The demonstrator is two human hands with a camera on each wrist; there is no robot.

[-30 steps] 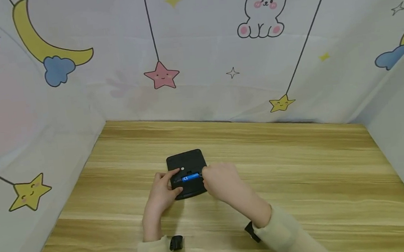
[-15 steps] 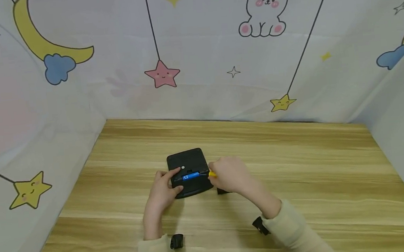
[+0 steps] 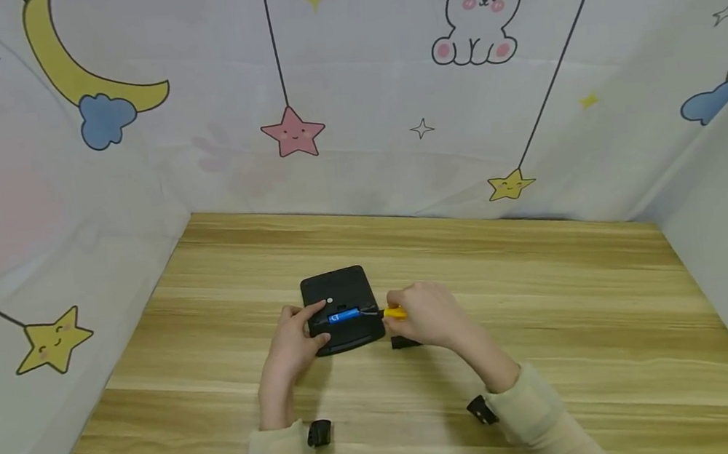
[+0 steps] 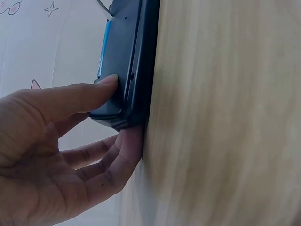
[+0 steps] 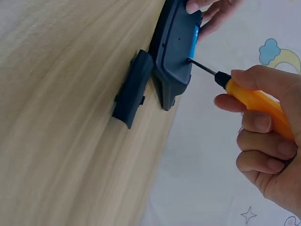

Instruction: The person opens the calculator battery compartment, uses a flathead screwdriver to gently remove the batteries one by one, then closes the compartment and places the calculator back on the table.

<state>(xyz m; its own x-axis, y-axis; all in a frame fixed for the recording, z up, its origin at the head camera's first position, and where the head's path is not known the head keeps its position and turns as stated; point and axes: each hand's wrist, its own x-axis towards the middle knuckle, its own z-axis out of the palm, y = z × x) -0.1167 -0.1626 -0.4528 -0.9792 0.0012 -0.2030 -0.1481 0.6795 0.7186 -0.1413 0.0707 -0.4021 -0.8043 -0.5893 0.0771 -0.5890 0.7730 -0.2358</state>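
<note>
A flat black device (image 3: 335, 284) with an exposed battery bay lies on the table. In the bay sits a blue battery (image 3: 344, 316). My left hand (image 3: 291, 347) holds the device's left end, thumb on its upper surface and other fingers at its side in the left wrist view. My right hand (image 5: 277, 136) grips a screwdriver (image 5: 256, 103) by its yellow handle. In the right wrist view the thin shaft's tip is right at the battery's near end. A black battery cover (image 5: 133, 89) lies on the table beside the device, partly hidden by my right hand in the head view.
The wood-patterned table (image 3: 542, 297) is bounded by a white printed cloth (image 3: 371, 168) at the back and both sides. A black wrist mount (image 3: 319, 433) sits at the left sleeve, another mount (image 3: 482, 410) at the right sleeve.
My right hand has drawn to the right, bringing the screwdriver's yellow handle and the battery cover into sight. The left hand and the battery stay almost where they were.
</note>
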